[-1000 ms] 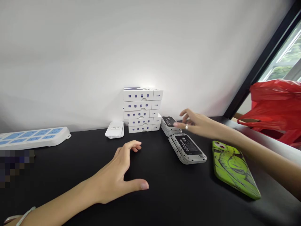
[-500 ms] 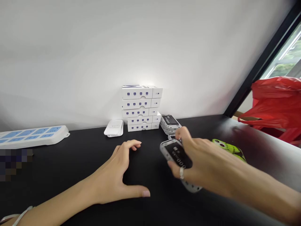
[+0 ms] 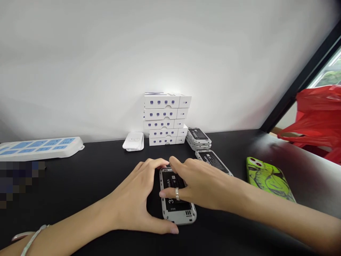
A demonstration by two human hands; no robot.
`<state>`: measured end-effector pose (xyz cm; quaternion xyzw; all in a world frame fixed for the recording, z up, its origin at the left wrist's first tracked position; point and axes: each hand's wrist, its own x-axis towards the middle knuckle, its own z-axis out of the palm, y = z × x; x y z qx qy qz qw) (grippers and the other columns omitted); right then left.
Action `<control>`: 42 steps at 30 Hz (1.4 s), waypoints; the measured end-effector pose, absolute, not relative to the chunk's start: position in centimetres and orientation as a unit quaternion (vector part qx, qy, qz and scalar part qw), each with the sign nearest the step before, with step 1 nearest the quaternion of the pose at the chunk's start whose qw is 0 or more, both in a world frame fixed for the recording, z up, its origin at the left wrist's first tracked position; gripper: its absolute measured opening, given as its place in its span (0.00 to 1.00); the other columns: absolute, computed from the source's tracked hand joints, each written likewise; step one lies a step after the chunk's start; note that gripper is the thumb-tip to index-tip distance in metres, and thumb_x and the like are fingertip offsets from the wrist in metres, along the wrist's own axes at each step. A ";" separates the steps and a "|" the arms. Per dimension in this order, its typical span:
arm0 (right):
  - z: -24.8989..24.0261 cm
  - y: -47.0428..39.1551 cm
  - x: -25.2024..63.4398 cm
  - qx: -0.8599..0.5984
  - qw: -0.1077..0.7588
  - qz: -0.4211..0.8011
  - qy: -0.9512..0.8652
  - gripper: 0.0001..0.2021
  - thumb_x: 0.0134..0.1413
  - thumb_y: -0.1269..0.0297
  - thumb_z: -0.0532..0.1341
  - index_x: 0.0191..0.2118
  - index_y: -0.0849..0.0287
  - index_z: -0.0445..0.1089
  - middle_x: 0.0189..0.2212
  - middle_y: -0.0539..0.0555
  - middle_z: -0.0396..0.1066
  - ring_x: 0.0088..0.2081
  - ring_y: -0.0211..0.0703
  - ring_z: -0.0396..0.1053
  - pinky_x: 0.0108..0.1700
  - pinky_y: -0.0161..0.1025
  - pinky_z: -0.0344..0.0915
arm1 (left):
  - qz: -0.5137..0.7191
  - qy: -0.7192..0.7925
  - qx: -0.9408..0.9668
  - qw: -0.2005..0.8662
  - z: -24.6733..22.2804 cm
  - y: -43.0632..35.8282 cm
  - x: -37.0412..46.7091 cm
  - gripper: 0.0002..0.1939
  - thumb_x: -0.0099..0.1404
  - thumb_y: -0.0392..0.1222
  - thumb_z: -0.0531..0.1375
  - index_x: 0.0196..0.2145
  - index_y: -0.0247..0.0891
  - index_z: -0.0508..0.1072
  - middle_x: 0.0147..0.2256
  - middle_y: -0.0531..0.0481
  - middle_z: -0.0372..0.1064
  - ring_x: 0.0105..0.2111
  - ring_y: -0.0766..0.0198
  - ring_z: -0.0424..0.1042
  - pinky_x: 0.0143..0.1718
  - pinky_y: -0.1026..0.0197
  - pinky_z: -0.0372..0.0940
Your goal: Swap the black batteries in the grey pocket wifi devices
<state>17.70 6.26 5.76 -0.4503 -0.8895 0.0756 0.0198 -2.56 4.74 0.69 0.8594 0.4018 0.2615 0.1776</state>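
A white open-backed device (image 3: 179,217) with a black battery printed "mAh" lies in front of me on the black tabletop. My right hand (image 3: 191,177) reaches across it, thumb at its left edge and the other fingers curled at its far end, gripping it. My left hand (image 3: 138,197) is beside its left side, fingers and thumb spread apart, with fingertips near the far end and thumb close to the near end. Whether the left hand touches it I cannot tell. A similar open device (image 3: 213,160) lies behind my right hand, which partly covers it.
White boxes (image 3: 162,114) are stacked by the wall, with white covers (image 3: 133,141) to their left and a pile of open devices (image 3: 198,137) to their right. A power strip (image 3: 61,151) is at left, a green phone case (image 3: 269,179) and red bag (image 3: 319,117) at right.
My right hand has brought the device leftward and down between my hands, turning it more upright in view. My left hand stays spread, now right beside it. The view has shifted slightly.
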 end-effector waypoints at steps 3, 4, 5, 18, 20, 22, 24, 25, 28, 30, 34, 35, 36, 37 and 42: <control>6.1 7.1 18.3 -0.422 0.043 0.119 -0.897 0.22 0.54 0.41 0.60 0.40 0.58 0.65 0.30 0.53 0.69 0.33 0.48 0.69 0.30 0.37 0.58 | 0.269 0.401 0.856 0.185 0.8 4.8 -2.6 0.50 0.43 0.60 0.72 0.57 0.47 0.54 0.55 0.42 0.61 0.52 0.39 0.66 0.50 0.38 0.66; 6.1 7.3 18.4 -0.413 0.055 0.135 -0.899 0.21 0.53 0.43 0.62 0.40 0.57 0.66 0.32 0.53 0.69 0.35 0.47 0.68 0.32 0.38 0.59 | 0.269 0.403 0.854 0.190 0.8 4.8 -2.6 0.49 0.43 0.60 0.73 0.57 0.47 0.55 0.54 0.42 0.62 0.51 0.40 0.67 0.49 0.38 0.66; 6.0 7.5 18.5 -0.404 0.067 0.152 -0.899 0.20 0.53 0.44 0.63 0.40 0.57 0.66 0.34 0.53 0.69 0.37 0.46 0.68 0.34 0.38 0.60 | 0.269 0.406 0.852 0.194 0.8 4.8 -2.6 0.49 0.42 0.61 0.73 0.56 0.47 0.55 0.54 0.42 0.62 0.51 0.40 0.67 0.49 0.38 0.67; 4.7 7.5 18.1 -0.465 0.121 0.293 -0.827 0.27 0.40 0.40 0.67 0.37 0.56 0.60 0.37 0.52 0.65 0.35 0.42 0.62 0.29 0.36 0.59 | 0.232 0.441 0.837 0.226 1.1 4.8 -2.4 0.50 0.38 0.59 0.73 0.52 0.46 0.51 0.50 0.42 0.62 0.49 0.39 0.69 0.46 0.36 0.69; 5.4 7.3 18.1 -0.461 0.134 0.306 -0.822 0.26 0.39 0.44 0.69 0.35 0.56 0.58 0.36 0.50 0.64 0.33 0.39 0.60 0.27 0.35 0.57 | 0.235 0.448 0.833 0.222 1.2 4.8 -2.4 0.50 0.38 0.57 0.74 0.51 0.47 0.49 0.49 0.43 0.62 0.48 0.40 0.69 0.44 0.37 0.70; 6.2 7.1 18.4 -0.424 0.141 0.341 -0.827 0.24 0.41 0.53 0.70 0.36 0.55 0.56 0.35 0.48 0.64 0.32 0.37 0.60 0.27 0.33 0.57 | 0.240 0.452 0.831 0.216 1.2 4.9 -2.3 0.48 0.41 0.56 0.74 0.50 0.48 0.47 0.49 0.44 0.61 0.47 0.41 0.70 0.43 0.38 0.70; 6.7 7.2 18.6 -0.370 0.135 0.403 -0.826 0.22 0.43 0.65 0.69 0.40 0.53 0.56 0.34 0.45 0.65 0.31 0.34 0.62 0.29 0.32 0.59 | 0.242 0.449 0.833 0.215 1.1 5.0 -2.3 0.46 0.43 0.55 0.73 0.49 0.48 0.47 0.50 0.44 0.60 0.46 0.42 0.70 0.42 0.38 0.70; 6.9 7.5 18.8 -0.347 0.133 0.438 -0.818 0.23 0.44 0.69 0.68 0.43 0.52 0.56 0.34 0.44 0.65 0.30 0.33 0.63 0.29 0.31 0.61 | 0.243 0.448 0.833 0.214 1.1 5.0 -2.3 0.45 0.44 0.55 0.73 0.48 0.48 0.47 0.50 0.44 0.59 0.46 0.42 0.70 0.42 0.38 0.70; 6.8 8.9 19.3 -0.367 0.167 0.481 -0.778 0.27 0.46 0.71 0.67 0.50 0.49 0.55 0.40 0.46 0.67 0.23 0.28 0.59 0.26 0.31 0.61 | 0.261 0.456 0.823 0.217 0.8 5.0 -2.3 0.44 0.45 0.56 0.72 0.48 0.48 0.47 0.52 0.43 0.56 0.51 0.39 0.67 0.48 0.34 0.67; 6.6 10.1 19.7 -0.414 0.211 0.453 -0.760 0.25 0.49 0.67 0.67 0.50 0.50 0.57 0.44 0.50 0.67 0.20 0.25 0.56 0.25 0.33 0.62 | 0.274 0.465 0.813 0.220 0.7 5.0 -2.3 0.44 0.46 0.56 0.72 0.49 0.48 0.47 0.53 0.42 0.55 0.54 0.38 0.64 0.51 0.31 0.65; 6.4 12.0 20.5 -0.482 0.205 0.369 -0.768 0.07 0.57 0.64 0.60 0.42 0.58 0.67 0.31 0.50 0.70 0.23 0.35 0.69 0.33 0.41 0.69 | 0.278 0.474 0.805 0.223 0.5 5.0 -2.3 0.45 0.46 0.58 0.72 0.50 0.48 0.47 0.53 0.41 0.55 0.54 0.36 0.64 0.51 0.30 0.64; 6.3 12.3 20.6 -0.494 0.191 0.356 -0.770 0.07 0.58 0.64 0.60 0.40 0.59 0.69 0.28 0.50 0.70 0.25 0.38 0.71 0.36 0.42 0.69 | 0.276 0.473 0.806 0.224 0.5 5.0 -2.3 0.45 0.46 0.58 0.72 0.50 0.48 0.47 0.53 0.41 0.55 0.54 0.36 0.64 0.51 0.30 0.64; 6.3 12.4 20.7 -0.502 0.181 0.347 -0.771 0.07 0.58 0.63 0.59 0.39 0.60 0.71 0.28 0.51 0.71 0.27 0.40 0.72 0.37 0.43 0.69 | 0.272 0.471 0.808 0.226 0.5 5.0 -2.3 0.45 0.46 0.58 0.72 0.50 0.48 0.46 0.54 0.41 0.55 0.55 0.36 0.63 0.52 0.30 0.63; 6.2 12.5 20.8 -0.505 0.178 0.343 -0.772 0.08 0.57 0.62 0.60 0.39 0.61 0.72 0.30 0.53 0.72 0.28 0.41 0.72 0.39 0.44 0.69 | 0.268 0.471 0.809 0.227 0.5 5.0 -2.3 0.45 0.46 0.58 0.71 0.50 0.48 0.46 0.54 0.41 0.54 0.55 0.37 0.62 0.52 0.30 0.63; 5.7 12.7 21.2 -0.491 0.131 0.323 -0.798 0.26 0.41 0.55 0.72 0.48 0.58 0.74 0.58 0.60 0.63 0.35 0.42 0.71 0.40 0.44 0.70 | 0.257 0.484 0.812 0.201 0.6 4.4 -2.2 0.44 0.46 0.50 0.71 0.50 0.48 0.46 0.53 0.43 0.54 0.51 0.43 0.65 0.49 0.36 0.66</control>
